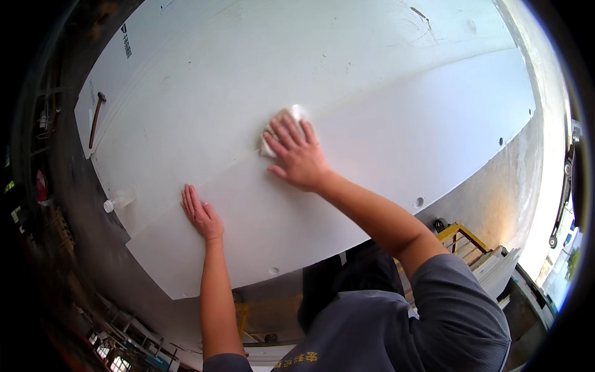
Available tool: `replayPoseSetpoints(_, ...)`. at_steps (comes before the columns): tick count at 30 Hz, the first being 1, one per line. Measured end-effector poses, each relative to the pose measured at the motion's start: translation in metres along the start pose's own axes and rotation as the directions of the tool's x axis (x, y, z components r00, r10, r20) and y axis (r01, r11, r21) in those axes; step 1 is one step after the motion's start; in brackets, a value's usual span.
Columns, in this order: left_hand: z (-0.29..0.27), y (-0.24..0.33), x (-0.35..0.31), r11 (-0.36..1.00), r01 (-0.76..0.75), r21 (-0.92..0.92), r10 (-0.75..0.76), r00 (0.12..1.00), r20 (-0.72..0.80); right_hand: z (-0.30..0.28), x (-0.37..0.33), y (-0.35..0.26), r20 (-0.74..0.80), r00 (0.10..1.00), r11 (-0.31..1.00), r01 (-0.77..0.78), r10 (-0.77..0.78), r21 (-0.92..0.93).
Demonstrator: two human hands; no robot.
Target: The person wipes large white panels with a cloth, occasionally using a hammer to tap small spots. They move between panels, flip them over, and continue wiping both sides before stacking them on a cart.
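A bunched white cloth (268, 147) lies under my right hand (299, 160), which holds it down with fingers spread across it. The cloth rests where the edge of a smooth white sheet (372, 167) meets a larger pale panel (248, 74) lying beneath. Further left, my left hand (201, 214) is flat on the white sheet near its upper edge, fingers stretched out and nothing in them. The white sheet has a few round holes along its near edge, one of them a hole (419, 202) close to my right forearm.
A hammer (96, 118) lies at the panel's left edge. Below it, a clear bottle with a white cap (109, 206) lies on its side. A yellow metal frame (465, 234) stands at the near right, by stacked white boards (496, 273). Grey floor (483, 186) borders the sheets.
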State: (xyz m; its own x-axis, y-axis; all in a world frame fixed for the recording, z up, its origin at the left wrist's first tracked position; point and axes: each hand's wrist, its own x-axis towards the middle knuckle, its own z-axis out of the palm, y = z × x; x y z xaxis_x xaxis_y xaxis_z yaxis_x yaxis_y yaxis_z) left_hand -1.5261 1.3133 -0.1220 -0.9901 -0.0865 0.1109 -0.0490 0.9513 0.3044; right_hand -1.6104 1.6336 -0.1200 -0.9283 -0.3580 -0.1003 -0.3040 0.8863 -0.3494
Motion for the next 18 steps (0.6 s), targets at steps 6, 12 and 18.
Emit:
replayPoseSetpoints(6,0.003,0.006,0.006,1.000,-0.008,0.029,0.008,1.000,-0.015,-0.061,-0.082,0.253,-0.393,0.568,0.618,-0.786,0.723,0.000)
replayPoseSetpoints(12,0.012,-0.013,0.007,0.998,-0.054,0.013,0.054,0.998,-0.028,0.019,-0.107,-0.143,0.232,0.936,0.955,0.223,-0.266,0.194)
replayPoseSetpoints(18,0.010,-0.011,0.007,0.996,-0.086,0.022,0.088,0.993,-0.084,-0.004,-0.179,0.088,-0.157,0.892,0.888,-0.444,0.424,-0.124)
